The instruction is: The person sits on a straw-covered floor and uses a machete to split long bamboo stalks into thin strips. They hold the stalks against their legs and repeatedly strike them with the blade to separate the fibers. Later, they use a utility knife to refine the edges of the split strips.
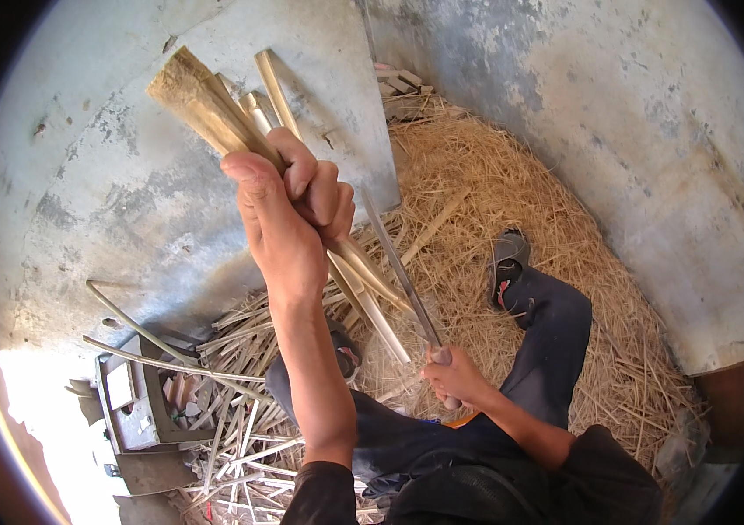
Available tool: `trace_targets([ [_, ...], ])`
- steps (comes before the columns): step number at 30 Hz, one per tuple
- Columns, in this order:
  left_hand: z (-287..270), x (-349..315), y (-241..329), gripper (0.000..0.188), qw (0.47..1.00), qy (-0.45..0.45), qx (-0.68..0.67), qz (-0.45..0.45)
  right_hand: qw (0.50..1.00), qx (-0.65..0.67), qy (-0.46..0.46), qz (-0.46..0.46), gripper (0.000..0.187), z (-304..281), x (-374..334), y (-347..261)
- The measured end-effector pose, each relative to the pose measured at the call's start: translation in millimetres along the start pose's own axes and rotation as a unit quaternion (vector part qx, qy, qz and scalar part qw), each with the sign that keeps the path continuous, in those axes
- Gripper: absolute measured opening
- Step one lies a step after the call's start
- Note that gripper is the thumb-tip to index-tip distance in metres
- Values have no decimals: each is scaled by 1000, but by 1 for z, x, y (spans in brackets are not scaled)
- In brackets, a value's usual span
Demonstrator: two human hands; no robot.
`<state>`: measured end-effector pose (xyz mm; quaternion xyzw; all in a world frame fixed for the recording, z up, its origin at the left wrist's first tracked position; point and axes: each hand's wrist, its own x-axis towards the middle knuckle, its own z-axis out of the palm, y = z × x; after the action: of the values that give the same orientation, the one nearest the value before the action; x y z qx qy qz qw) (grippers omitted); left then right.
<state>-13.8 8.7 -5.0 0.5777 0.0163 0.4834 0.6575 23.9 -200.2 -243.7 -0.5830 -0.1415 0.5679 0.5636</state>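
Note:
My left hand (289,214) is raised at the centre left, its fingers wrapped round several split bamboo pieces (206,105). The thickest has a rough, fibrous top end; the lower ends of the bundle slant down to the right below my fist. Lower on the right, my right hand (457,378) grips the handle of a long, narrow knife (400,269). Its blade points up and away, just right of the bamboo's lower ends. Whether blade and bamboo touch, I cannot tell.
Pale shavings (520,184) cover the floor between two worn walls. Thin split strips (249,437) lie heaped at the lower left. Beside them stands an open grey box (140,420) with scraps inside, and long bent strips (136,319) stick out above it. My shoe (509,258) rests on the shavings.

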Motion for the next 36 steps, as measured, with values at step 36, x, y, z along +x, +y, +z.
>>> trace_targets([
  [36, -1, -4, 2, 60, 999, -20, -26, 16, 979, 139, 39, 147, 25, -18, 20, 45],
])
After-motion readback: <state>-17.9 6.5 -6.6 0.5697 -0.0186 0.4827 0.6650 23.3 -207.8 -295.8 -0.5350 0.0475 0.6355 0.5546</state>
